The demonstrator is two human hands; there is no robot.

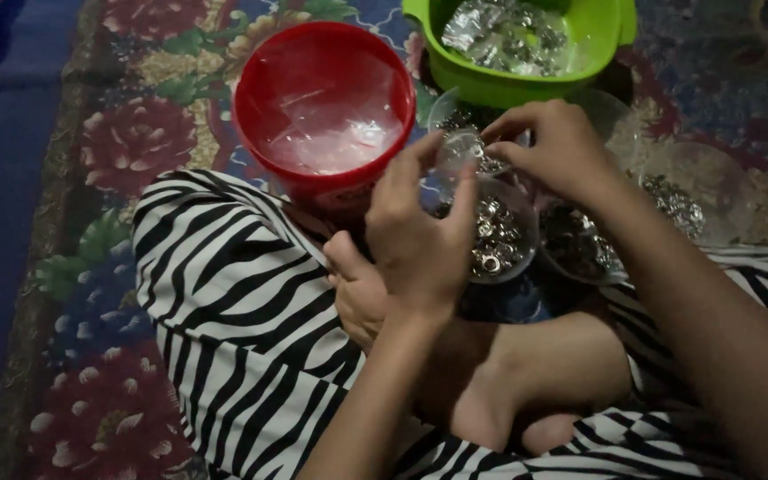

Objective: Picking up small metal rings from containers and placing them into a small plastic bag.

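Holding a small clear bag (462, 151) over the clear bowl (495, 233) of small metal pieces, both hands work close together. Risk, as I judge it: the bag is thin and slippery, so a weak pinch could let it drop or tip and spill pieces onto the carpet (117, 142). Dim light makes small parts easy to miss too. Left hand (420, 236): fingers curled, thumb and fingertips gripping the bag's edge. Right hand (548, 147): fingers bent, pinching at the bag's mouth; what sits between them I cannot tell. Red bucket (324, 107) and green tub (517, 44) sit just beyond.
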